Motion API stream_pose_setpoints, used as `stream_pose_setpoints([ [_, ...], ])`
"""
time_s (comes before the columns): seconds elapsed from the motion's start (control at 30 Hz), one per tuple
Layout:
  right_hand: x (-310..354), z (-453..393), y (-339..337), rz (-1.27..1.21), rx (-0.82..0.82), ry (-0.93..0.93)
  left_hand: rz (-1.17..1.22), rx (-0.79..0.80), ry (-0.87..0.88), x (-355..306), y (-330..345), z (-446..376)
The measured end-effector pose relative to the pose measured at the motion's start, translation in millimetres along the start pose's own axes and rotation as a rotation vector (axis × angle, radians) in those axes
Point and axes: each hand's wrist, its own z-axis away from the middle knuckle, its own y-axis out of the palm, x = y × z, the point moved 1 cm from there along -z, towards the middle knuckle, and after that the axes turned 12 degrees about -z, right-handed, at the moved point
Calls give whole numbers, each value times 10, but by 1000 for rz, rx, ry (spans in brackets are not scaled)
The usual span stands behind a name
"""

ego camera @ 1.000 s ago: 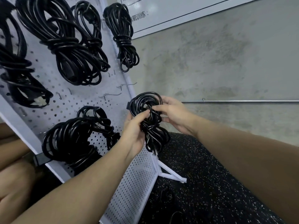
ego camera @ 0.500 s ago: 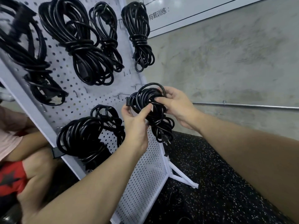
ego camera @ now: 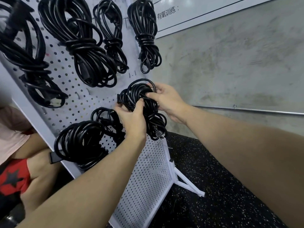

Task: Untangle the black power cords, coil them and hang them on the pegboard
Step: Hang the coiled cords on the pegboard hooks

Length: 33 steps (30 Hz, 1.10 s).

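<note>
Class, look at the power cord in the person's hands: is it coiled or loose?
Coiled. The power cord forms a bundle of loops wrapped at its middle, gripped by left hand and right hand.

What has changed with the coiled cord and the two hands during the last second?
Both hands, left hand and right hand, carried the coiled cord up against the pegboard, toward its hooks. Both kept their grip. The hung coils stayed in place.

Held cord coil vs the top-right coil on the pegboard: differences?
The held cord coil is gripped by the left hand and right hand; the top-right coil hangs untouched on the pegboard. The held one bunches round; the hung one hangs long. Both are black, wrapped mid-bundle.
</note>
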Motion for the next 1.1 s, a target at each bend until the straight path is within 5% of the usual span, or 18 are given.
stream_pose_setpoints([
  [0.3,-226,-137,139,67,2,75,-147,-58,-63,137,-46,-106],
  [0.5,-238,-19,62,111,-31,130,-189,53,-60,216,-85,28],
  [0.77,-363,644,-349,299,-210,170,-364,354,-173,713,-278,595],
  [0.97,-943,1345,-822,424,-304,486,-616,620,-285,1528,-548,872],
  [1.1,-1578,1680,-1182,614,-322,774,-790,995,-404,2194,-642,951],
])
